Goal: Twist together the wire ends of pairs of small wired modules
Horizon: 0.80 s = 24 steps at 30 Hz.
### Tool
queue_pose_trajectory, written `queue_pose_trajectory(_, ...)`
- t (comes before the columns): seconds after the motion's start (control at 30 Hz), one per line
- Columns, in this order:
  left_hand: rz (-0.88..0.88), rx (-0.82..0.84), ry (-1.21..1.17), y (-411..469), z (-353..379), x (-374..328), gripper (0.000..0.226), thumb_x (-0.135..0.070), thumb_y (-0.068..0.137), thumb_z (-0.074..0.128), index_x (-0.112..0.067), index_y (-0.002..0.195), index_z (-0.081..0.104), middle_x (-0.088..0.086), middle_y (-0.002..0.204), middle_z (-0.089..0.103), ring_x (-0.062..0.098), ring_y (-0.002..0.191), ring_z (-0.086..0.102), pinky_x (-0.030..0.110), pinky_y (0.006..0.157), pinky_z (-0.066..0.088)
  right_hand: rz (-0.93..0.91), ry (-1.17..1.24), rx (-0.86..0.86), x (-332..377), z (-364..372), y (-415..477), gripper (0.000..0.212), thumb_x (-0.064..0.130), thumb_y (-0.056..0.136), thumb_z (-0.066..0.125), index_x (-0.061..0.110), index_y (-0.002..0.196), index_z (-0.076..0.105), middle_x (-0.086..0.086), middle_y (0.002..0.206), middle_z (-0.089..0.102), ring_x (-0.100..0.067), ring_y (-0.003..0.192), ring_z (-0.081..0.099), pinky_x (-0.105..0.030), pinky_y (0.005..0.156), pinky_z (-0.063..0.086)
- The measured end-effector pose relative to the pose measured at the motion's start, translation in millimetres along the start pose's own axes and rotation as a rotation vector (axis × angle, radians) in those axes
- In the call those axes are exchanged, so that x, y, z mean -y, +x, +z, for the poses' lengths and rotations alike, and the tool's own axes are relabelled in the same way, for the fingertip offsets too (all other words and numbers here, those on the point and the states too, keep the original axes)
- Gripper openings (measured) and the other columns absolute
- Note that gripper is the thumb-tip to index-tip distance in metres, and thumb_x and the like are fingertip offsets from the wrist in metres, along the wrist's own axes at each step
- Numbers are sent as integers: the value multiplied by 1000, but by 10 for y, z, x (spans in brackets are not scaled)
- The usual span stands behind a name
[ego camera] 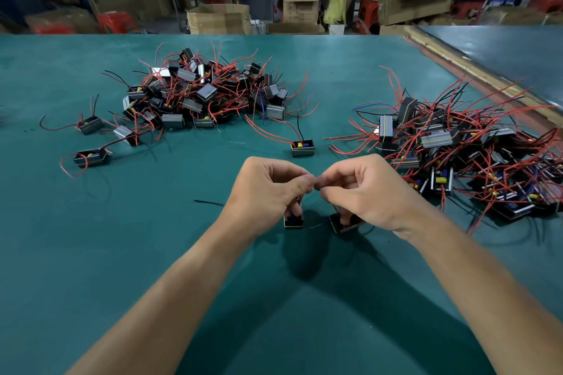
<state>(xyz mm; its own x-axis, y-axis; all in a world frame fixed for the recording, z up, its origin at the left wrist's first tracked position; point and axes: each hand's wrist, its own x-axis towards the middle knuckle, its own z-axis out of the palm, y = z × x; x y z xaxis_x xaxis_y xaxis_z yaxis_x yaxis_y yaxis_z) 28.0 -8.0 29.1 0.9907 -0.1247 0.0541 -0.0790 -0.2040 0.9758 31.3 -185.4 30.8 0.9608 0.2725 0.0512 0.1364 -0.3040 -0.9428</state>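
My left hand [271,189] and my right hand [365,189] meet fingertip to fingertip above the green table [182,253]. Between the pinched fingers are the red wire ends [315,184], mostly hidden and blurred. A small black module [293,221] hangs under the left hand, touching the table. A second black module [342,224] sits tilted under the right hand. Each hand grips the wires of its own module.
A big pile of modules with red and black wires [201,94] lies at the back left, a second pile [475,155] at the right. Single modules [302,148] [90,158] and a loose black wire [208,202] lie nearby. Cardboard boxes and people fill the background.
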Motion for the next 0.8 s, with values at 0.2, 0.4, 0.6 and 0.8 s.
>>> queue_pose_trajectory(0.2,-56,4,-38,-16,5,-22,11,-11,87,73,-12,77,69,3,66,73,11,39,57,19,39,44,-78,-5,-35,1,0,5,11,-1,84,72,9,79,72,2,60,67,-15,47,56,-27,47,52)
queue_pose_trajectory(0.4,-33,29,3,-33,3,-37,12,-9,91,67,-11,80,70,-5,56,68,12,41,61,18,41,45,-111,-40,-59,3,4,12,9,6,80,79,11,74,74,4,56,65,-12,49,55,-27,47,52)
queue_pose_trajectory(0.6,-12,47,2,-38,17,-25,15,-6,92,64,-10,80,72,-4,53,64,13,43,61,20,43,46,-122,-76,-61,-18,5,15,17,8,78,81,18,68,72,3,56,66,-9,48,57,-24,46,50)
queue_pose_trajectory(0.8,0,59,-12,-27,-2,4,11,-6,90,68,-7,81,73,12,59,65,13,43,58,21,46,48,-135,-89,-78,-26,-18,12,21,12,73,86,18,75,66,2,64,70,-12,52,59,-26,50,51)
